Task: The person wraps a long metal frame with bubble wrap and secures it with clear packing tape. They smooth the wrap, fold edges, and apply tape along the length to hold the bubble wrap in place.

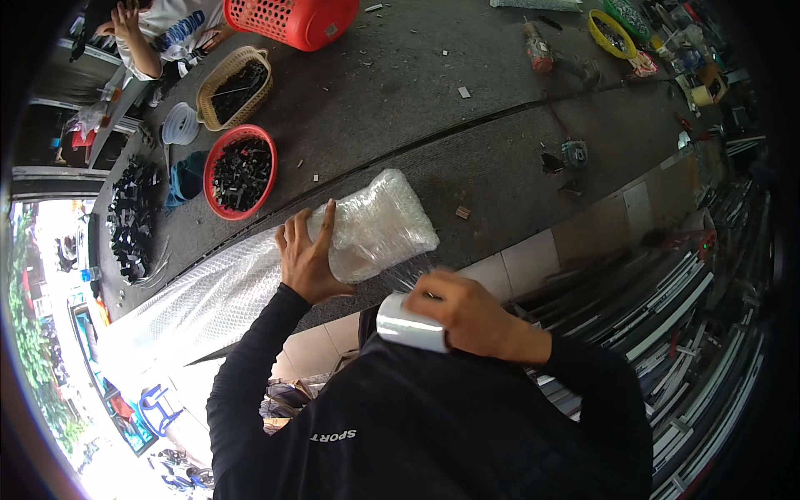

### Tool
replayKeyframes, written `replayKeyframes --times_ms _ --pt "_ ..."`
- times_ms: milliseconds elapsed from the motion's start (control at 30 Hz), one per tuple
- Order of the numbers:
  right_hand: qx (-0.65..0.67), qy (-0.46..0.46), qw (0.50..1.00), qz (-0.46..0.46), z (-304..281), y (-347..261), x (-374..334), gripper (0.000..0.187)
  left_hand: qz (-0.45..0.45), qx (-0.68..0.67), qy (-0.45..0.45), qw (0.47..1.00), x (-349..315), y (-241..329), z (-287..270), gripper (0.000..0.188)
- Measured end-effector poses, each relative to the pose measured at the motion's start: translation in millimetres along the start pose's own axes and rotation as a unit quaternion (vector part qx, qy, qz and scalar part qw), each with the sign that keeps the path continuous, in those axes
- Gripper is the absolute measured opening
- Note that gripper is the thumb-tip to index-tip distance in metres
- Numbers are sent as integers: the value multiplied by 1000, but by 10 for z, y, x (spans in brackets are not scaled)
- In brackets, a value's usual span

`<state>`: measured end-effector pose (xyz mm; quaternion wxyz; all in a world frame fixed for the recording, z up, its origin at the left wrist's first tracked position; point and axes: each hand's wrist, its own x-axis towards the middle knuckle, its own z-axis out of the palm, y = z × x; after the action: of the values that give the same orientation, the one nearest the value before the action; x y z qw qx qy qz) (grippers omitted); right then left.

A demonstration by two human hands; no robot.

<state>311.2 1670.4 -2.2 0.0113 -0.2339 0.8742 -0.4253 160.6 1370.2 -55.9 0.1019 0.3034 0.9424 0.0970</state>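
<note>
A package in bubble wrap and clear film (379,221) lies on the dark worktable before me. My left hand (307,260) rests against its left end, fingers spread and thumb out toward me. Nearer my body, my right hand (471,312) is closed on a roll of clear stretch film (408,325), gripping it by the end. A gathered strand of film (410,272) runs from the package toward the roll. Beneath and left of my left hand, a long sheet of bubble wrap (196,292) stretches along the table's near edge.
A red basket of small black parts (272,179) and a beige basket (204,104) stand to the left. An overturned red basket (287,21) is at the far side, near another person (162,37). Power tools (540,54) lie farther right. Metal profiles (667,308) fill the right side.
</note>
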Motion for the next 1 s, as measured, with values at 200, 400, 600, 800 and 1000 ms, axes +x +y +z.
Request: replayKeyframes --times_ms 200,400,600,800,1000 --pt "118 74 984 -107 -909 478 1953 20 70 -54 25 996 -373 348 -850 161" --pt "271 -115 937 188 -163 978 1265 40 14 -26 53 998 -500 296 -1710 169" --pt "533 -159 772 308 712 1010 -209 63 22 -9 22 999 -15 121 -524 171" --pt "528 -212 768 293 769 1067 -92 60 45 49 -22 998 3 483 -12 148" --pt "462 -198 771 390 555 1093 -355 59 113 -43 -7 993 45 736 439 109"
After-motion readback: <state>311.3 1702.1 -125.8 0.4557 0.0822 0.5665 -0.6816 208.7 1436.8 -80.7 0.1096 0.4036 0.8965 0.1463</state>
